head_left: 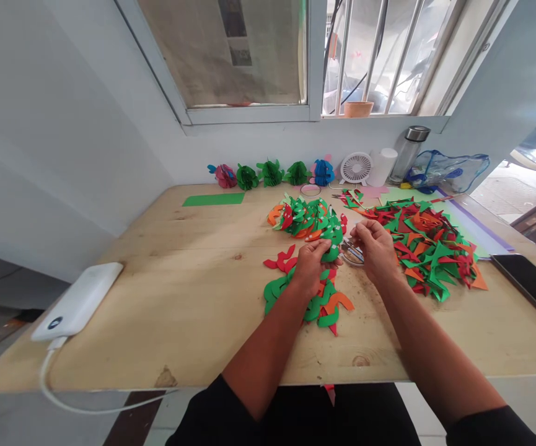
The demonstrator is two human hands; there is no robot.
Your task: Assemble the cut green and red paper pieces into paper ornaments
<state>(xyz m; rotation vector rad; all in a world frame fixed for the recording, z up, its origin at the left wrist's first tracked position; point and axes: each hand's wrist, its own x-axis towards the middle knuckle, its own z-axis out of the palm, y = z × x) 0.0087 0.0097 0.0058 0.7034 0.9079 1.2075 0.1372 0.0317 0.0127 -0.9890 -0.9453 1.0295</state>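
Observation:
My left hand (313, 263) is closed on a green paper piece (333, 238) with small white patches, at the right end of a row of folded green and orange paper shapes (307, 217). My right hand (375, 244) is closed just to the right, its fingertips pinched; what they hold, if anything, is too small to name. Beneath its fingertips are metal scissors (352, 249) and a round item, partly covered. Loose green, red and orange cutouts (277, 289) lie under and around my left wrist.
A heap of paper scraps (430, 241) covers the right side, near a black phone (532, 285). A white power bank (78, 301) lies at left. Paper figures (271, 173), a small fan (355, 168) and a bottle (409, 153) stand along the wall. A green strip (214, 199) lies back left.

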